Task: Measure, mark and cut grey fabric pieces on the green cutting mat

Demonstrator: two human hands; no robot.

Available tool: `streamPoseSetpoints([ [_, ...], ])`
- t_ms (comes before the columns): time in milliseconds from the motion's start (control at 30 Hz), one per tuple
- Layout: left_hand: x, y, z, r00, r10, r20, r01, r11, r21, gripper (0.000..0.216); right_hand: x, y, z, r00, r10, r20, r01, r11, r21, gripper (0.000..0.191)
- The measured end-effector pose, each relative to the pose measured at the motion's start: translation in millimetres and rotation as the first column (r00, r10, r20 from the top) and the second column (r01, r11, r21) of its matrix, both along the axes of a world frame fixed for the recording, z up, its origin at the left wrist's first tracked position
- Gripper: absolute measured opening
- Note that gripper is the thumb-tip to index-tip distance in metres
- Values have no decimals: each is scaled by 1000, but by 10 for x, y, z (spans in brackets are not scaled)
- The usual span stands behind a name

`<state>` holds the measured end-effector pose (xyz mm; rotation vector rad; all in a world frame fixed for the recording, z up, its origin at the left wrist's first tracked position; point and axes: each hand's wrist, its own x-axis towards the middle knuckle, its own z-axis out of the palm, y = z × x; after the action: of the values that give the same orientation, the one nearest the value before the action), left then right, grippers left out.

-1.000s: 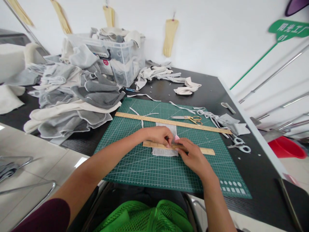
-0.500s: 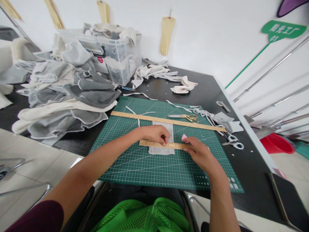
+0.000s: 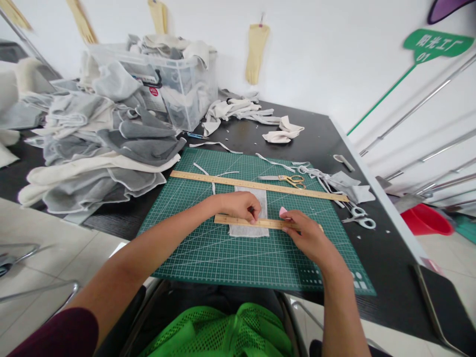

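A short wooden ruler [image 3: 274,224] lies across a pale grey piece of fabric [image 3: 248,231] on the green cutting mat [image 3: 208,258]. My left hand [image 3: 241,205] is closed, its pinched fingertips down on the ruler over the fabric. At the ruler's right part is my right hand [image 3: 307,233], with thumb and forefinger on either side of it. A small flat pink piece [image 3: 283,211], which looks like tailor's chalk, sticks out at the right fingertips. The long wooden ruler [image 3: 219,180] crosses the fabric's far end. Beyond it lie gold-handled scissors [image 3: 288,179].
Grey and white cloth pieces [image 3: 89,148] are heaped at the left beside a clear plastic box [image 3: 189,89] of cloth. Scissors with pale handles [image 3: 360,218] and fabric scraps [image 3: 345,186] lie at the right. A phone-like dark slab [image 3: 446,302] is at the lower right.
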<state>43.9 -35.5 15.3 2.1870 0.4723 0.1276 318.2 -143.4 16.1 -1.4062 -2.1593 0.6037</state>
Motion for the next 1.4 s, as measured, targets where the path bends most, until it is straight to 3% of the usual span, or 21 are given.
streamPoseSetpoints([
  [167,1,-3,9,1000,-10,13,10,1000,13,9,-187,-64,166,999,-39,-1,39,997,62,8],
  [300,4,-13,5,1000,-11,22,10,999,31,7,-503,-103,175,998,69,12,-70,993,90,16],
  [467,9,-26,-1,999,-17,33,14,996,90,8,-765,-145,108,973,149,177,-179,970,163,26],
  [600,2,-29,10,999,-35,16,34,997,74,20,-839,-184,128,930,210,300,-286,929,235,31],
  [800,-4,-35,12,1000,1,1,-1,993,119,17,-1005,-249,116,916,230,328,-327,902,281,33],
  [1400,0,-52,41,999,30,-16,-28,994,105,22,-1125,-262,22,913,188,362,-319,882,346,32],
])
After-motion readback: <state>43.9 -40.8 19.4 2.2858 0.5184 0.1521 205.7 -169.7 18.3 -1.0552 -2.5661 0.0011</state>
